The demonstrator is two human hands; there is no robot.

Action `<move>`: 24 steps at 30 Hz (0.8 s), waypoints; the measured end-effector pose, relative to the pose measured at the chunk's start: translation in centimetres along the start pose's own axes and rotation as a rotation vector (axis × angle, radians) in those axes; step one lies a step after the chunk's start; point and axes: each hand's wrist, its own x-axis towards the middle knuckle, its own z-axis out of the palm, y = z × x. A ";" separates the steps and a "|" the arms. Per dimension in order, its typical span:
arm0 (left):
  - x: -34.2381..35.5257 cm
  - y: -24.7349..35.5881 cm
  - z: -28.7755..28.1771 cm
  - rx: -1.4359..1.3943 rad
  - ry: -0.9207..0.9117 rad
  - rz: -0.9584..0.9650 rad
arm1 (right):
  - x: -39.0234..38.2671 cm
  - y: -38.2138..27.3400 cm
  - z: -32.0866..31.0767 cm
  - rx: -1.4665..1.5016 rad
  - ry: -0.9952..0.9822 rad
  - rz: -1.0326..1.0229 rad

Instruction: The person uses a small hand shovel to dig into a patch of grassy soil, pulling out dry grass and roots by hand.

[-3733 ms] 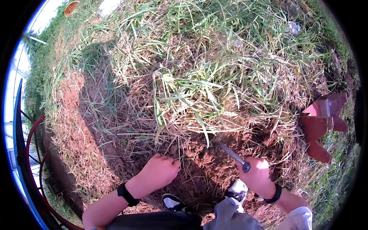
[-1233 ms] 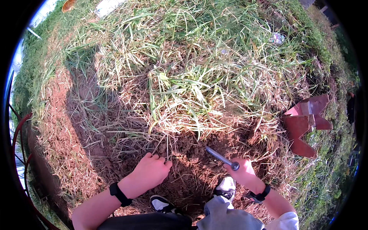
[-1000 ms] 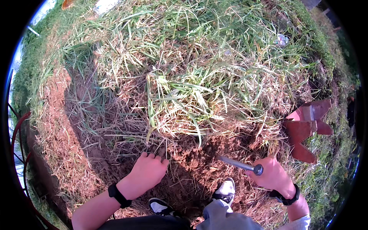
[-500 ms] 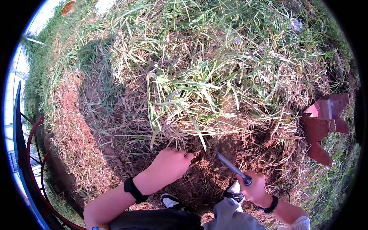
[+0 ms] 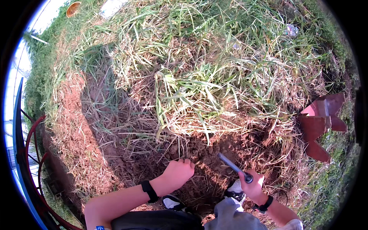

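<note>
My left hand (image 5: 178, 174) is closed low over the bare soil, fingertips curled beside the ragged edge of the dry grass (image 5: 184, 124). Whatever those fingers pinch is hidden; thin stems stand just beyond them. To its right, my right hand (image 5: 253, 187) grips a hand tool with a grey metal tube handle (image 5: 231, 163). The round, hollow-looking butt shows at the thumb, and the shaft slants up and left toward the dug earth. I cannot tell the shape of its working end. Crumbly reddish-brown soil (image 5: 234, 147) lies under the tool.
Right of the grass stands a rusty red metal piece with pointed blades (image 5: 317, 128). Red curved bars (image 5: 32, 143) and a blue bar rise at the left. My shoes (image 5: 172, 202) are close below my hands. An orange bowl-like container (image 5: 73, 9) sits far left.
My left hand has come down and slightly nearer to me, away from the grass edge. The right hand still grips the tool, nearly in the same place. The view has shifted slightly.
</note>
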 end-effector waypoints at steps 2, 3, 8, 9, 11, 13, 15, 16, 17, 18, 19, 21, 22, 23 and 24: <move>0.1 0.4 0.5 -0.082 -0.037 -0.051 | 0.2 -0.3 -0.3 0.039 -0.005 0.017; 0.1 0.4 0.8 -0.126 -0.057 -0.076 | 0.2 -0.6 -0.4 0.058 -0.010 0.027; 0.7 0.0 1.3 -0.333 0.021 -0.062 | 1.7 -2.3 -2.4 0.021 -0.225 0.096; 1.2 -0.2 0.9 -0.361 0.041 -0.046 | 2.2 -3.1 -3.5 -0.026 -0.244 0.023; 1.6 -0.3 0.8 -0.380 0.061 -0.061 | 3.5 -4.9 -4.6 -0.092 -0.219 -0.126; 0.9 -1.1 0.7 -0.384 0.056 -0.109 | 6.4 -7.0 -7.2 -0.136 -0.319 -0.308; 0.6 -1.9 -0.1 -0.365 0.029 -0.134 | 8.5 -9.7 -10.7 -0.284 -0.402 -0.334; 2.0 -2.1 -0.1 -0.381 0.065 -0.078 | 8.6 -12.2 -13.9 -0.362 -0.427 -0.261; 3.3 -2.1 -0.1 -0.398 0.101 -0.022 | 8.3 -13.6 -16.1 -0.526 -0.427 -0.229; 2.1 -2.5 -0.2 -0.382 0.053 -0.100 | 9.7 -11.4 -14.5 -0.442 -0.476 -0.304; 2.4 -2.4 -0.5 -0.382 0.035 -0.099 | 10.2 -11.1 -14.3 -0.443 -0.503 -0.327; 2.7 -2.1 -1.2 -0.381 -0.002 -0.096 | 11.0 -10.5 -11.4 -0.471 -0.492 -0.354; 3.0 -1.7 -0.9 -0.383 0.031 -0.086 | 11.3 -10.1 -9.9 -0.496 -0.483 -0.365; 2.7 -1.1 -0.5 -0.403 0.024 -0.094 | 10.3 -9.2 -7.6 -0.478 -0.463 -0.333; 2.8 -1.0 -0.7 -0.412 0.028 -0.081 | 8.6 -9.1 -7.1 -0.498 -0.478 -0.270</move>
